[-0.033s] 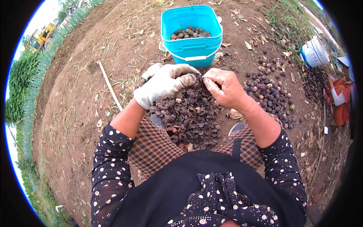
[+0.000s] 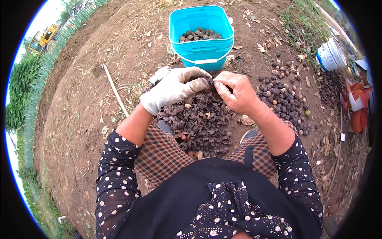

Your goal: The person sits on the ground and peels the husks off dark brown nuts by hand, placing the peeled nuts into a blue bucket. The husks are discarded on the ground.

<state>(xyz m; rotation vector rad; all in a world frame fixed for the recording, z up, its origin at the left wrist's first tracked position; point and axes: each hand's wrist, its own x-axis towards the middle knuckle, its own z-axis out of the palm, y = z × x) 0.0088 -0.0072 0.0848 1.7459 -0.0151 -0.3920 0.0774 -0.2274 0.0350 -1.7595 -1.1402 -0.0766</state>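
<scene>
My left hand (image 2: 175, 88), in a whitish work glove, is closed around a dark, husk-covered walnut (image 2: 209, 85). From the other side, my bare right hand (image 2: 238, 91) pinches at the nut's blackened husk with thumb and forefinger. Most of the nut is hidden by the fingers. Right below both hands, between my feet, lies a heap of dark, broken husks (image 2: 205, 131). Just beyond them stands a blue bucket (image 2: 205, 49), its white-gripped handle hanging toward me. Inside it are several brown walnuts (image 2: 199, 35).
Dark whole walnuts (image 2: 283, 97) are spread on the soil to my right. A long-handled hoe (image 2: 114, 89) lies at left. At far right are a tipped white bucket (image 2: 332, 55) and another person in orange (image 2: 359, 103). A yellow digger (image 2: 43, 40) stands far left.
</scene>
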